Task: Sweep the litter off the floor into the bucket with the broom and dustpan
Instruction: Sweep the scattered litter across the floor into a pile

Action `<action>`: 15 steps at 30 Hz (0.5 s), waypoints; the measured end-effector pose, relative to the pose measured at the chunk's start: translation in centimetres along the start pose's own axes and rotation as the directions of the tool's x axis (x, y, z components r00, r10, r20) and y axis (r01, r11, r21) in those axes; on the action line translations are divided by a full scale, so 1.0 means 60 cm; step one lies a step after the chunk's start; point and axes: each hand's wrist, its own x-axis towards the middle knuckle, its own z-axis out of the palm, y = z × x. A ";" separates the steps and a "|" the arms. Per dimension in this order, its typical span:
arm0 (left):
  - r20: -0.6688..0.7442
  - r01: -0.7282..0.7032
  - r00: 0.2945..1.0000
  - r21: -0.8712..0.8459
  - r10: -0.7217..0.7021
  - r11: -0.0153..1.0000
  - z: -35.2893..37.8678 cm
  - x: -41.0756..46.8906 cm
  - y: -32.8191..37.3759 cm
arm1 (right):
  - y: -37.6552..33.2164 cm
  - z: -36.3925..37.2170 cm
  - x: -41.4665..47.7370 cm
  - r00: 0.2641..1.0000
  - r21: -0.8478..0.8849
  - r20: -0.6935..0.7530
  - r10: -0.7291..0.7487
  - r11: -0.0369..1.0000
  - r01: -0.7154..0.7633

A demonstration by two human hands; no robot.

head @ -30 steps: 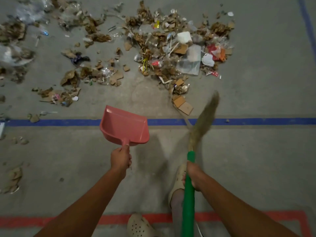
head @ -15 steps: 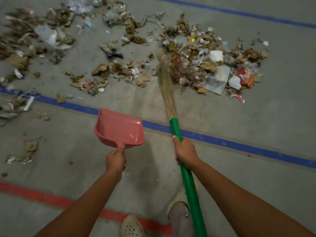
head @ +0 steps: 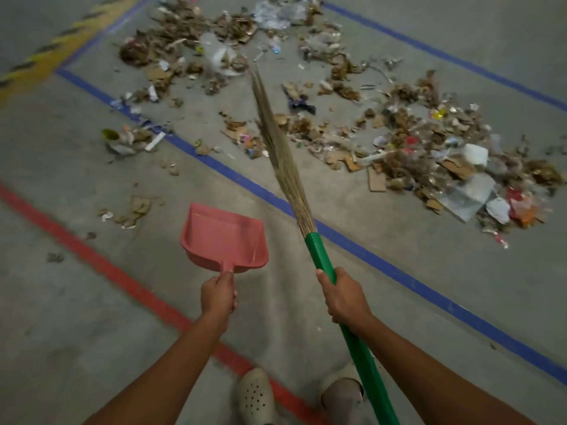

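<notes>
Pink dustpan [head: 225, 237] held off the floor [head: 92, 317] by its handle, left hand [head: 218, 294] fingers [head: 234, 297] curled round it, broom [head: 320, 256] gripped by right hand [head: 345, 297], fingers wrapped round the green handle, litter [head: 429, 148] strewn beyond the blue line [head: 399, 274].

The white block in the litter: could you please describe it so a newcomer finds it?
Beyond the blue line, right of the broom, lies the densest litter pile. The white block sits mid-pile, just beyond a clear plastic sheet. Only it is a boxy white chunk among brown scraps.
</notes>
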 end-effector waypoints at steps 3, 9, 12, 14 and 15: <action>-0.041 0.054 0.998 -0.069 -0.057 0.996 -0.085 0.020 -0.030 | -0.051 0.046 -0.026 0.996 -0.084 0.079 -0.045 0.995 0.051; -0.158 0.129 0.973 -0.226 -0.167 0.966 -0.266 0.038 -0.088 | -0.144 0.151 -0.073 0.964 -0.340 0.226 -0.142 0.916 0.215; -0.216 0.148 0.952 -0.293 -0.217 0.945 -0.351 0.056 -0.122 | -0.186 0.212 -0.090 0.930 -0.394 0.315 -0.190 0.865 0.310; -0.261 0.166 0.930 -0.333 -0.260 0.928 -0.400 0.071 -0.146 | -0.210 0.256 -0.096 0.898 -0.420 0.380 -0.220 0.824 0.379; -0.286 0.174 0.915 -0.355 -0.284 0.918 -0.422 0.078 -0.159 | -0.223 0.281 -0.099 0.878 -0.435 0.415 -0.238 0.796 0.421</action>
